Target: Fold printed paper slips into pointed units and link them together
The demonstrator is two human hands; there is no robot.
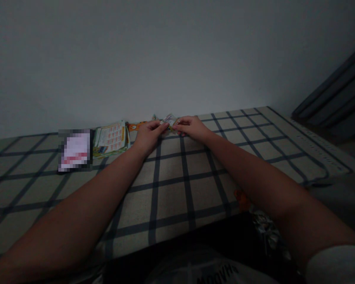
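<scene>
At the far side of the table, my left hand (149, 135) pinches the left side of a small thin printed piece (170, 119), pale and glossy like plastic or paper. Its right side is in the closed fingertips of my right hand (193, 127). The piece is raised slightly above the cloth, and its exact kind is too dim to make out. Just left of my left hand lies a stack of printed sheets (111, 137) with green, yellow and red print.
A checked cloth (171, 197) covers the table, which stands against a plain wall (177, 55). A blurred-out rectangular thing with a lit screen (75, 152) lies at the left. Dark drapery (337, 86) hangs at the right.
</scene>
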